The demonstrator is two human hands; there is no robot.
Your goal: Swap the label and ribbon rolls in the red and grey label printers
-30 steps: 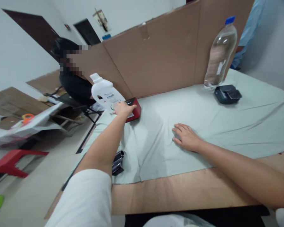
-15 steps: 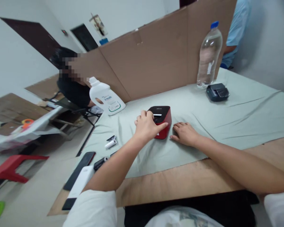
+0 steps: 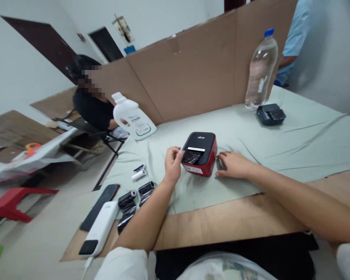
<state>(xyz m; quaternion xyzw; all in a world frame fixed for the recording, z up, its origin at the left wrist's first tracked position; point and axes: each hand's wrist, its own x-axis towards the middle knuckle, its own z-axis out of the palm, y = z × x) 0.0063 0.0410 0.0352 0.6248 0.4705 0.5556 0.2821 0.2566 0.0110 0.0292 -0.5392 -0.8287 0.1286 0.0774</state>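
A small thermal printer [image 3: 200,144], black on top with red sides, stands on the cloth in front of me. From the slot in its top shows a piece of shiny black film [image 3: 191,157], below a white label strip. At the printer's left side is my left hand [image 3: 173,161], its thumb against the corner and the fingers loosely bent, not wrapped round it. My right hand [image 3: 231,165] rests on the cloth at the right side, thumb and fingers apart, fingertips close to the red wall; whether they touch it I cannot tell.
Rolls of black film [image 3: 128,206], a white power bank [image 3: 100,225] and a dark phone [image 3: 100,206] lie at left. Behind stand a white jug [image 3: 135,118], a water bottle [image 3: 262,70], a dark device [image 3: 270,114] and a cardboard screen [image 3: 189,74]. A person [image 3: 90,105] sits beyond.
My left hand has come off the printer's top front to its left side, uncovering the slot and film. The printer sits slightly turned. My right hand has barely moved.
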